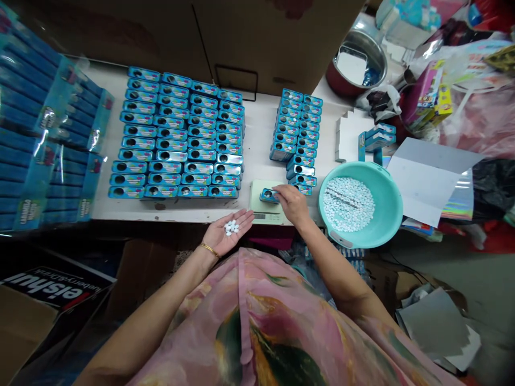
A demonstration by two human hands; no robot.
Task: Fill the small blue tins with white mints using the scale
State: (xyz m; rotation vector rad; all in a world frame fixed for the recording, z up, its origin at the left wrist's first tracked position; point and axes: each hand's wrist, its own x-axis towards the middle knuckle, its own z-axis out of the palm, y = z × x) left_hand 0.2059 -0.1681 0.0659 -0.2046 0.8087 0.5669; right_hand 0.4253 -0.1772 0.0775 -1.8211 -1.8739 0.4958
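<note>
My left hand (226, 230) lies palm up at the table's front edge and cups a small heap of white tablets (231, 227). My right hand (293, 203) reaches forward, its fingertips on a small blue tin (269, 195) with a round hole in its lid. That tin sits on a small white scale (263, 206). To the right, a teal basin (386, 187) holds many more white tablets (348, 203).
A big block of blue tins (177, 136) in rows fills the table's left-middle. A smaller stack of blue tins (295, 136) stands behind the scale. Wrapped blue packs (44, 145) lie far left, brown cartons (241, 37) behind, a metal bowl (358, 61) and clutter right.
</note>
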